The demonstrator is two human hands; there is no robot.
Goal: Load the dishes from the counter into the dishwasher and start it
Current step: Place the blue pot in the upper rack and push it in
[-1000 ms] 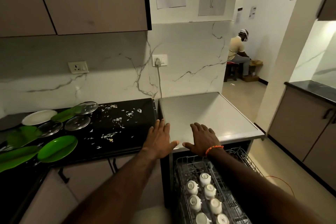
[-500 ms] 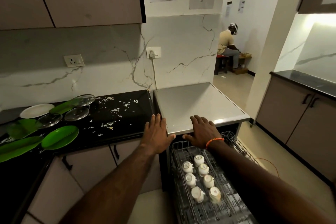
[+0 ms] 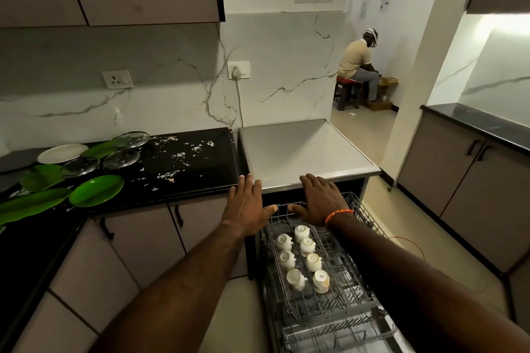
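The dishwasher [image 3: 309, 149] stands open, its grey wire upper rack [image 3: 344, 289] pulled out with several white cups [image 3: 304, 259] upside down in it. My left hand [image 3: 248, 206] and my right hand [image 3: 321, 200] are both flat, fingers straight, above the rack's back end at the front edge of the dishwasher's steel top. Neither holds anything. On the black counter [image 3: 186, 169] at the left lie green plates [image 3: 96, 190], a white plate [image 3: 61, 153] and three glass lids [image 3: 122, 158].
White scraps are scattered over the counter's middle. Grey cupboards hang above the counter and stand below it. A second counter with cupboards [image 3: 473, 157] runs along the right. A person [image 3: 357, 63] sits in the far room.
Both hands have slid back from the steel top toward me to its front edge, over the rack. The view has tilted down, showing more of the rack.
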